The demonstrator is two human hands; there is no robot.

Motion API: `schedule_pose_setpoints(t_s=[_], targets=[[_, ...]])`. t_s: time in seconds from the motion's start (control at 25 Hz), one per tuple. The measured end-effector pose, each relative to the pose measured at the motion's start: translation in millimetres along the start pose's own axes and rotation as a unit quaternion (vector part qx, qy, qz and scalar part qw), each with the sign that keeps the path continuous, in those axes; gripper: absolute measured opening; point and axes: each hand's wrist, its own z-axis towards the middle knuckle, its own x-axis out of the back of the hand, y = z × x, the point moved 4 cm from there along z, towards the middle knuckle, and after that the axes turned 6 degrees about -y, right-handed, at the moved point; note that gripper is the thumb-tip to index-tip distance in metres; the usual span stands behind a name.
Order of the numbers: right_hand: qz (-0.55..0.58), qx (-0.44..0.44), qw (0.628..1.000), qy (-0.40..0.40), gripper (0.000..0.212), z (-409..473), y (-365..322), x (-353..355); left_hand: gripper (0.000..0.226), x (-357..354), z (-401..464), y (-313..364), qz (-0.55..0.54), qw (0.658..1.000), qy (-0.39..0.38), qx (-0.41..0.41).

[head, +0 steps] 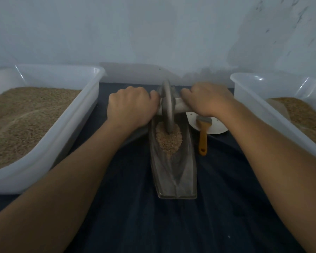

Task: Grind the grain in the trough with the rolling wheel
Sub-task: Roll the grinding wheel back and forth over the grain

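A long grey boat-shaped trough (188, 161) lies on the dark cloth, running away from me. A pile of brown grain (169, 141) sits in its far half. The grey rolling wheel (168, 106) stands upright in the trough at the far edge of the grain. A pale axle handle (181, 105) passes through the wheel's centre. My left hand (131, 106) grips the axle on the wheel's left side, hiding that end. My right hand (206, 99) grips the axle on the right side.
A large white tub (66, 128) full of brown grain stands at the left. A second white tub (252, 99) with grain stands at the right. An orange-handled brush (202, 136) lies beside the trough, partly on a white round plate (217, 128). A pale wall stands behind.
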Motion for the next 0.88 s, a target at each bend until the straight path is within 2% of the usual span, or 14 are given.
schedule_pose_setpoints(t_s=[0.08,0.2,0.32,0.4,0.48,0.56,0.64,0.72,0.76,0.8,0.88], targets=[[-0.001,-0.015,0.999,0.028,0.055,-6,-3,1,0.039,3,0,2,0.065,0.996,-0.01,-0.061],[-0.032,-0.017,0.983,0.178,0.059,-47,-16,1,0.015,8,-36,6,0.153,0.97,-0.013,-0.191],[0.012,-0.003,0.955,0.298,0.052,-103,-25,-6,0.028,22,-77,7,0.165,0.957,0.045,-0.233],[0.016,0.018,0.945,0.327,0.049,-119,-25,-12,0.034,28,-91,7,0.172,0.951,0.051,-0.252],[0.011,0.01,0.942,0.336,0.05,-112,-23,-13,0.035,27,-85,4,0.185,0.953,0.037,-0.236],[-0.006,-0.026,0.958,0.286,0.051,-82,-17,-10,0.029,20,-63,8,0.202,0.954,0.014,-0.221],[-0.08,0.001,0.984,0.158,0.036,-37,-5,-17,0.041,13,-22,13,0.207,0.961,-0.008,-0.183],[-0.089,0.032,0.995,0.018,0.019,-3,9,-16,0.057,10,20,15,0.13,0.983,-0.089,-0.099],[-0.075,0.033,0.996,-0.036,0.021,6,14,-16,0.061,10,32,16,0.096,0.986,-0.116,-0.066],[-0.066,0.032,0.996,-0.056,0.024,7,16,-16,0.059,9,35,18,0.082,0.989,-0.113,-0.054],[-0.11,0.017,0.994,0.012,0.022,-12,6,-15,0.048,11,18,17,0.104,0.988,-0.074,-0.088]])
